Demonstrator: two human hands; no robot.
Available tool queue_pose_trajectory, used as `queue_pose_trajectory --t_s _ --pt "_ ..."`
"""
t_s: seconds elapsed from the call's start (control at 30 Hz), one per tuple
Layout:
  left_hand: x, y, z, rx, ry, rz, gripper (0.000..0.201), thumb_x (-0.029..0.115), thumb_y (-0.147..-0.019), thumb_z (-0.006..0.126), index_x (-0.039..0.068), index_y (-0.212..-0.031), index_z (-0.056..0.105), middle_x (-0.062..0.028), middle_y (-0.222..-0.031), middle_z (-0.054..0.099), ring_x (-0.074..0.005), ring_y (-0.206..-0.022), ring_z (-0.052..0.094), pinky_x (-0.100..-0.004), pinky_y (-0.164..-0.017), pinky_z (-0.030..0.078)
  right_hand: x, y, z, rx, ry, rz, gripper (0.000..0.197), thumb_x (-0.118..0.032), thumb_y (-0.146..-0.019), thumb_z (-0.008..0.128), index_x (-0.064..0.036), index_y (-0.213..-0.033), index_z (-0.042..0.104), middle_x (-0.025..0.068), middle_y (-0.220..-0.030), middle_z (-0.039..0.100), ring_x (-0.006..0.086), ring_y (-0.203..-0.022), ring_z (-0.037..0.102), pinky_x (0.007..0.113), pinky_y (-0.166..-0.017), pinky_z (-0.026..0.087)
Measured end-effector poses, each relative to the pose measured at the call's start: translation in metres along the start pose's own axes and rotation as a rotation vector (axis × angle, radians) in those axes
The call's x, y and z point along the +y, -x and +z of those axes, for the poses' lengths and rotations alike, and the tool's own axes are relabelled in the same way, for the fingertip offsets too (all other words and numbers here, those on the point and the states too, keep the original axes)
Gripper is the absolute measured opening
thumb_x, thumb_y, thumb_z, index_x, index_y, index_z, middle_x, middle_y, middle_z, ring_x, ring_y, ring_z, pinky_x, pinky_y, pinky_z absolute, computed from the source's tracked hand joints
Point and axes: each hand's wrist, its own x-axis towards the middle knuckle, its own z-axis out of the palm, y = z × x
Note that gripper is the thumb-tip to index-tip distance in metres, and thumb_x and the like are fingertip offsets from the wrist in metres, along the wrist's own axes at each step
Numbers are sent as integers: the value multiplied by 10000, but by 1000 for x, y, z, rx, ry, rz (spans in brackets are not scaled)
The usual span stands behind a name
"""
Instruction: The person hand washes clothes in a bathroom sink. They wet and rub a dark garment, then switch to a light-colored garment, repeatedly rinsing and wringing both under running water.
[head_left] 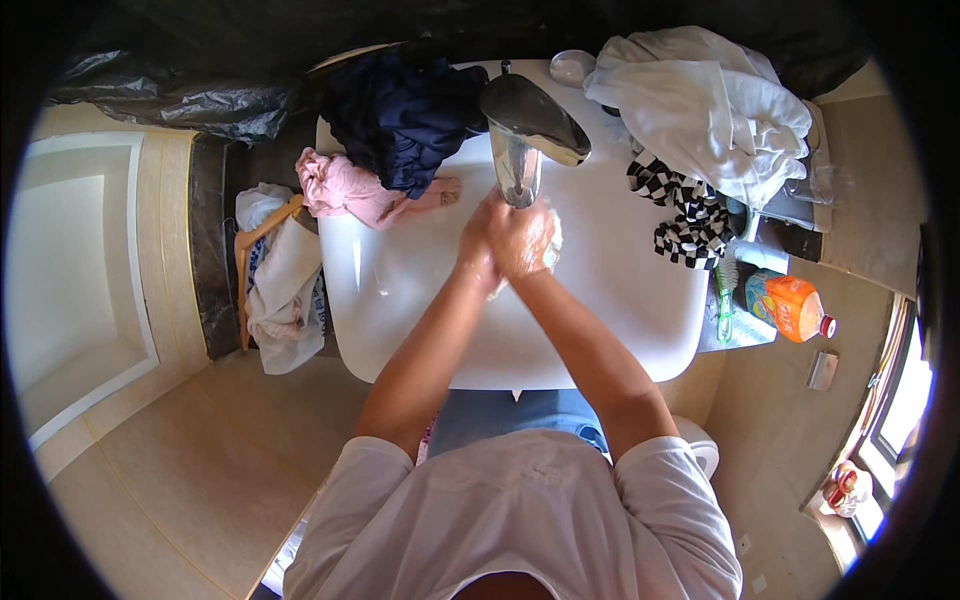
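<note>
Head view, looking down, showed the person's two hands together at the near end of the chrome faucet [518, 170], over the white washbasin [610, 330]. Left hand [480, 240] and right hand [523, 238] were pressed against each other, closed around a small wet white cloth [555, 243]. One edge of it showed past the outer side of the right hand, and another bit peeked out lower down, between the wrists. The exposed part lay nearer the right hand than the left and ran roughly away from the body, along that hand's edge; the cloth's full long axis could not be made out, since the hands covered most of it. The forearms came in from either side and met in a V just on the person's side of the faucet, so the cloth sat close to the spout, with the basin beneath. A pink garment [345, 190] lay over the basin's left edge, and a black-and-white checked cloth [690, 230] lay at its right, both well apart from the hands.
</note>
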Motion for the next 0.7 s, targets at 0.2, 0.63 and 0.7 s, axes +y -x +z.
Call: queue_pose_trajectory --t_s 0.2,0.63,0.7 --pt "-3 4 -24 -70 -130 51 344 123 -947 460 21 -1275 480 -62 -1189 565 -176 -1044 553 -287 -893 434 19 -21 -13 10 82 -332 192 -228 -814 581 -62 -721 555 149 -731 595 368 -635 574 461 -596 463" --pt "16 -8 -31 -179 -1154 612 260 161 -769 703 3 -924 565 -71 -887 608 -211 -812 583 -319 -728 453 51 -44 -39 -640 -789 -116 275 -198 -868 500 -26 -1069 573 92 -964 607 173 -870 572 289 -775 450" --pt "13 -5 -31 -299 -765 516 187 139 -796 674 24 -900 570 -41 -876 604 -161 -827 571 -296 -746 447 67 -58 -39 -688 -498 -253 424 -358 -882 483 -39 -1150 562 128 -1089 577 222 -1006 535 339 -882 408"
